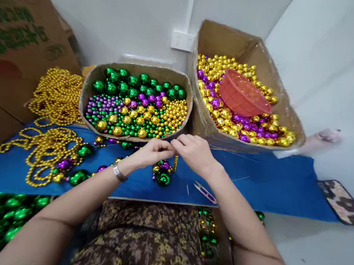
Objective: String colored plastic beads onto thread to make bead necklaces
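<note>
With twelve o'clock straight ahead of us, our two hands meet over the blue desk [283, 185]. Our left hand [156, 153] draws thumb and forefinger together; our right hand [194, 152] bends its fingers in to the same spot. Both look pinched, but we cannot tell on what, as the fingers hide it. Between six and seven o'clock of the fingertips, just beneath them, is a bead cluster [161, 173] in green, purple and gold, with a short gold chain [175, 163] beside it; whether the cluster hangs or rests, we cannot tell. Snips [205, 193] lie at four o'clock, near our right forearm. Loose gold strands [55, 149] spread at nine. At ten stands a carton [179, 78] of mixed beads; between one and two, a taller box [228, 42] holds a red basket [245, 94] on gold and purple ones.
</note>
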Demonstrator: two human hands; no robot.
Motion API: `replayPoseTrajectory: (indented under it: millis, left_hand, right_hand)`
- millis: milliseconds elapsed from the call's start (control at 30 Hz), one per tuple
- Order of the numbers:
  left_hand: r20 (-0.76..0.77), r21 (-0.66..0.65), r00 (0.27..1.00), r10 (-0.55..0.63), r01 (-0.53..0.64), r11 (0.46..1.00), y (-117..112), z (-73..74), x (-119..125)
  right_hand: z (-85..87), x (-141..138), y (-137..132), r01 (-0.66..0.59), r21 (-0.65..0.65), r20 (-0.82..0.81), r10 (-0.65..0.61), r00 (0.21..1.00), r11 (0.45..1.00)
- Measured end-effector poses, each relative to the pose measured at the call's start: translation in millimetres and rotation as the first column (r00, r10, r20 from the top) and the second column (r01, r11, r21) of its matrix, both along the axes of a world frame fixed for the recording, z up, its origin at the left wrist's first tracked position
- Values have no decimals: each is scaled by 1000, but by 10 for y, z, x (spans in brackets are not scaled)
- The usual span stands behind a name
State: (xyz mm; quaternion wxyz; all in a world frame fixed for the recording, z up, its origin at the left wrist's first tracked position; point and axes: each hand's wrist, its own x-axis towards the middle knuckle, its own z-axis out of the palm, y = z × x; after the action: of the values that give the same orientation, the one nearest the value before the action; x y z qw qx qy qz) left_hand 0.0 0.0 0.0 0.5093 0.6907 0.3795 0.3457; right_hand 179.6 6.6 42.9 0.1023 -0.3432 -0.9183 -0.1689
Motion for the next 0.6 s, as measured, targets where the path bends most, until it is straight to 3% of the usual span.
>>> replayPoseTrajectory:
  millis: [167, 267, 333, 367, 400, 467, 533, 600]
  left_hand:
    - [30, -23, 997, 65, -64, 998, -52, 12, 10]
    - [32, -19, 992, 125, -125, 992, -33, 24, -38]
    - [13, 36, 988, 156, -156, 987, -14, 53, -102]
    - [-6, 95, 985, 174, -172, 980, -7, 73, -134]
    - [-32, 176, 981, 193, -185, 967, -4, 97, -161]
    - [-109, 372, 966, 235, -180, 911, -8, 146, -180]
    - [-186, 537, 946, 266, -129, 834, -20, 192, -142]
    - [-225, 615, 935, 275, -82, 784, -25, 233, -63]
  right_hand:
    - [-18, -58, 66, -30, -84, -15, 29, 999, 996]
    - [-18, 83, 98, 37, -211, -110, -61, 992, 977]
    - [-18, 238, 98, -8, -424, -235, -101, 967, 906]
    - [-19, 310, 86, -96, -548, -330, -109, 938, 831]
    - [-19, 365, 67, -220, -640, -449, -127, 884, 736]
    - [-11, 389, 6, -480, -665, -687, -217, 694, 572]
    - [19, 285, -64, -638, -556, -831, -336, 444, 533]
    - [85, 92, -112, -724, -453, -878, -403, 260, 520]
